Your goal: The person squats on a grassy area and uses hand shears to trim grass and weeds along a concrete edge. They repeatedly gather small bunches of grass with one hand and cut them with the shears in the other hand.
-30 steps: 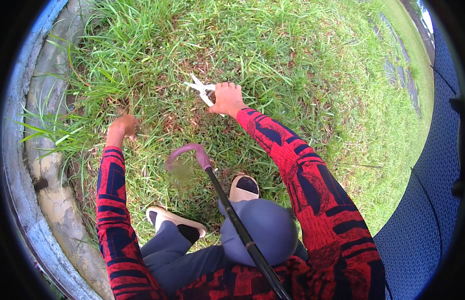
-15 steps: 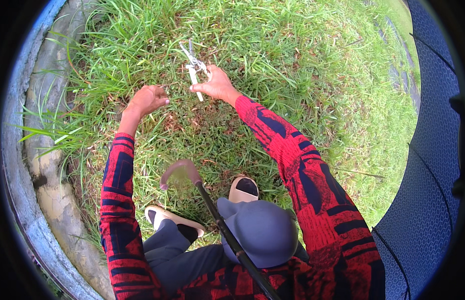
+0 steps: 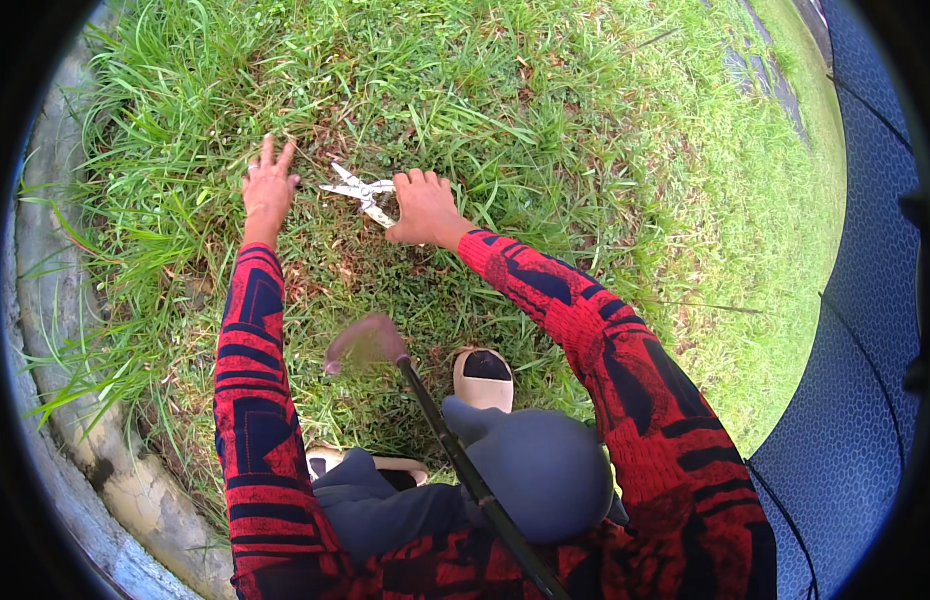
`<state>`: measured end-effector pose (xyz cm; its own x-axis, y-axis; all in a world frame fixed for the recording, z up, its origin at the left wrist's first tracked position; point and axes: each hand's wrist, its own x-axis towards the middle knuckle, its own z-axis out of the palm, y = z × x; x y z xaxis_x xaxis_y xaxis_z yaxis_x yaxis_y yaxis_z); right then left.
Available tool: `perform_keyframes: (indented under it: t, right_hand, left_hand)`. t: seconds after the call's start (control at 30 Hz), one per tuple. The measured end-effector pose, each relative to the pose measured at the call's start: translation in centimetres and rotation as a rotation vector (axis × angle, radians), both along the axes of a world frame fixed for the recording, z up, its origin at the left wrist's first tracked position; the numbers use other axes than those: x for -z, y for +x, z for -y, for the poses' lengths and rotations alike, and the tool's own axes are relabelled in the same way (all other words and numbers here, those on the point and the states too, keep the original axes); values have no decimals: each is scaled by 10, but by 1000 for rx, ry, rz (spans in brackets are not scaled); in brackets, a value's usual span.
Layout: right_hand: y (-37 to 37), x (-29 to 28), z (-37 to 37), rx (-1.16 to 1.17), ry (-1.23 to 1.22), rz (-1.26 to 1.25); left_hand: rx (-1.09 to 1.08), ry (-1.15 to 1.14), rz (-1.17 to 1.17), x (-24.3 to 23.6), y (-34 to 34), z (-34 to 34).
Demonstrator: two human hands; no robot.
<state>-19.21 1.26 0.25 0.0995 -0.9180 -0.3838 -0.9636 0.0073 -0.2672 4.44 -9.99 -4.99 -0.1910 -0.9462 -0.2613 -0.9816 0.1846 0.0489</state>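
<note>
White-handled pruning shears (image 3: 363, 190) are held in my right hand (image 3: 425, 208), which is wrapped round the handles. Their metal blades stand apart and point left, low over the grass (image 3: 505, 130). To the left of the blades, my left hand (image 3: 269, 190) reaches forward with its fingers spread over the grass, back of the hand up. Nothing shows in it, though its palm is hidden. Short green grass mixed with brown dry bits lies under both hands, with taller blades near the left hand.
A curved concrete edge (image 3: 135, 490) runs along the left. A blue patterned umbrella (image 3: 855, 400) fills the right side. Its dark shaft (image 3: 455, 450) with a curved handle (image 3: 370, 340) crosses in front of my body. My feet wear beige slides (image 3: 483, 385).
The shears have turned from pointing away to pointing left, and my right hand is slightly lower. My left hand has moved forward and its fingers have spread from a curled pose.
</note>
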Motion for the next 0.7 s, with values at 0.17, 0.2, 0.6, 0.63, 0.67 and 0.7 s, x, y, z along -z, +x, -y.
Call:
perform_keyframes:
  t: [0.17,0.2,0.6,0.63,0.67,0.7]
  right_hand:
    - [45,12,38,-101,-111,-173]
    - [55,15,47,-115,-121,-204]
    - [107,26,86,-127,-22,-81]
    - [101,24,84,-144,-16,-87]
    - [96,21,83,-163,-12,-92]
    - [90,19,81,-170,-14,-129]
  left_hand:
    - [-106,21,-281,11,55,23]
    - [-156,20,-323,10,59,25]
    - [-175,-141,-631,-13,48,25]
    - [-231,-111,-643,-16,52,27]
    - [-231,-113,-644,-18,56,29]
    - [-233,-116,-644,-20,60,31]
